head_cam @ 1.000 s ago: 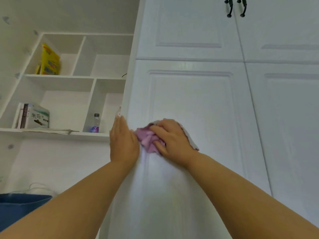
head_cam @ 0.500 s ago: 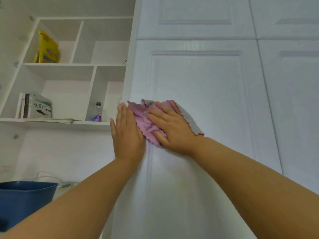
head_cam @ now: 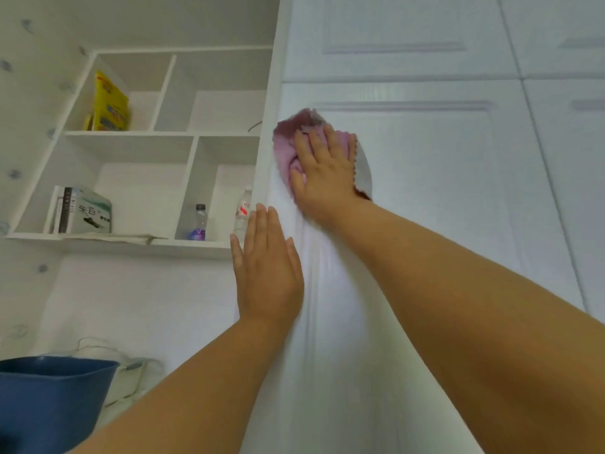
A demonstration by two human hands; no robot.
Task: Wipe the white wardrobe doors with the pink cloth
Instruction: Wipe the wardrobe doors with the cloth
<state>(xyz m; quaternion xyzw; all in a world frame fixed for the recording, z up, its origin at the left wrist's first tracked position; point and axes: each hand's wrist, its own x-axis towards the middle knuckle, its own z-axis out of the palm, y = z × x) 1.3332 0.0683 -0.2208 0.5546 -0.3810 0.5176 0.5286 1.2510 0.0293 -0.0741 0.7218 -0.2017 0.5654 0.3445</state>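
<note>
Both hands lay on the white wardrobe door (head_cam: 425, 224). Her right hand (head_cam: 322, 173), fingers spread and nearly straight, pressed the pink cloth (head_cam: 288, 139) flat against the door's upper left corner, close to its left edge. Below it, apart from the cloth, the left hand (head_cam: 266, 270) rested open and flat on the same edge, holding nothing. Left of the wardrobe, white shelves (head_cam: 131, 134) held a yellow packet (head_cam: 109, 103), a box (head_cam: 90, 211) and two bottles (head_cam: 199, 222). A blue bin (head_cam: 49, 394) stood at the lower left.
</note>
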